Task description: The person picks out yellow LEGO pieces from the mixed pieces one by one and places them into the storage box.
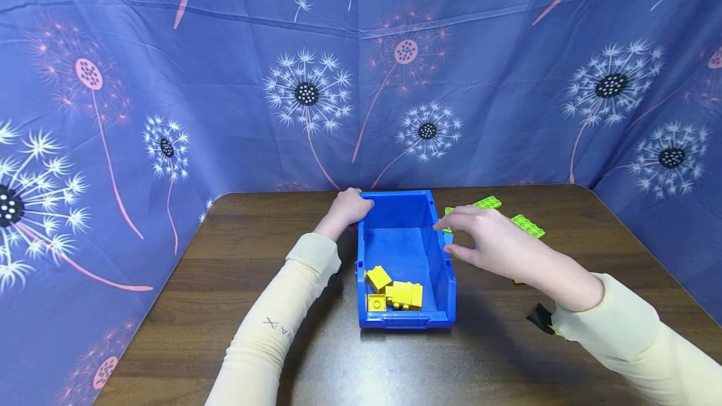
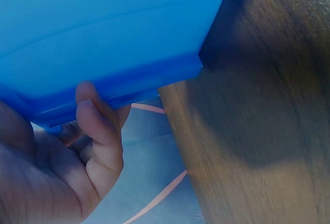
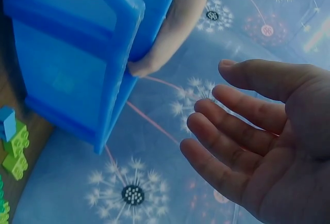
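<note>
Blue bin point(image 1: 397, 252), long axis 12-to-6 o'clock, lies between the left hand point(image 1: 348, 207), curled onto its edge at 11, and the right hand point(image 1: 491, 240), empty, fingers loosely parted at 2, seemingly not touching, yellow bricks point(image 1: 402, 293) inside at 6.

In the left wrist view, the blue bin point(image 2: 113, 33) presents a smooth side. The left hand point(image 2: 67, 170) grips the bin's edge, fingers curled. Beside the bin stretches the wood-grained table point(image 2: 263, 110), partly shadowed; beyond the bin's edge shows bluish cloth point(image 2: 147, 164) with pink streaks.
</note>
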`<state>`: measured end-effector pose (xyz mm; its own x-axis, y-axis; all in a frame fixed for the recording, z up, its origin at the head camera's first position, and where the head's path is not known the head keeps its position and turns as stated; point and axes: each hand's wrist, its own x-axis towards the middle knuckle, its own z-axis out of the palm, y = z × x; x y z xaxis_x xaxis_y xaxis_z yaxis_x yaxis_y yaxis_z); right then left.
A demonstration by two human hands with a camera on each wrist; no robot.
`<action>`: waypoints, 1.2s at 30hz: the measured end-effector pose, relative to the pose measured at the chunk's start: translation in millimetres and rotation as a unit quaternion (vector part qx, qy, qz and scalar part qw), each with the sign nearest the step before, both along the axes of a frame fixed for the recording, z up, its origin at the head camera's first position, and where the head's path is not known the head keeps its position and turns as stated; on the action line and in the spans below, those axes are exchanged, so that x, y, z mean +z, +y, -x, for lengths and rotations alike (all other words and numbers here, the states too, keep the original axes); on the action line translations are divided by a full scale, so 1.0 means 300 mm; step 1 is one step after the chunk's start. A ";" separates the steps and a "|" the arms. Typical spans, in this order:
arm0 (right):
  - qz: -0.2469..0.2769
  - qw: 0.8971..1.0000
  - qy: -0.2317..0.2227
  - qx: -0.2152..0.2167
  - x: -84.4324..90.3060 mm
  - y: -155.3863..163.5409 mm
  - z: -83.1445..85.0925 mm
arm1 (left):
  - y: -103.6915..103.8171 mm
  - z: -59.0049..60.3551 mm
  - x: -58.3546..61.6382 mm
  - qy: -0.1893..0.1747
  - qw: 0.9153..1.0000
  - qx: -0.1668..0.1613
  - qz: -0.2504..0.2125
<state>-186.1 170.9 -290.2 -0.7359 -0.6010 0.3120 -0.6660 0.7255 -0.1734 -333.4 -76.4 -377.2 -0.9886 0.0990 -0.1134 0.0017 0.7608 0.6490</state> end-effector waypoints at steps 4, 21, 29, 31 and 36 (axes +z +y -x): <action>0.009 1.000 0.017 -0.006 -0.004 0.035 0.001 | -0.003 -0.003 -0.001 -0.001 1.000 0.001 -0.005; 0.032 0.998 0.045 -0.044 -0.019 0.166 -0.003 | -0.004 0.004 -0.008 0.000 1.000 0.000 -0.011; 0.038 0.996 0.051 -0.070 -0.038 0.218 -0.005 | -0.004 0.003 -0.012 0.000 1.000 0.000 -0.018; 0.038 0.995 0.043 -0.082 -0.044 0.232 -0.004 | -0.003 0.004 -0.012 -0.002 1.000 0.000 -0.020; 0.024 0.993 0.010 -0.117 -0.061 0.271 0.006 | -0.002 0.006 -0.011 0.001 1.000 0.001 -0.015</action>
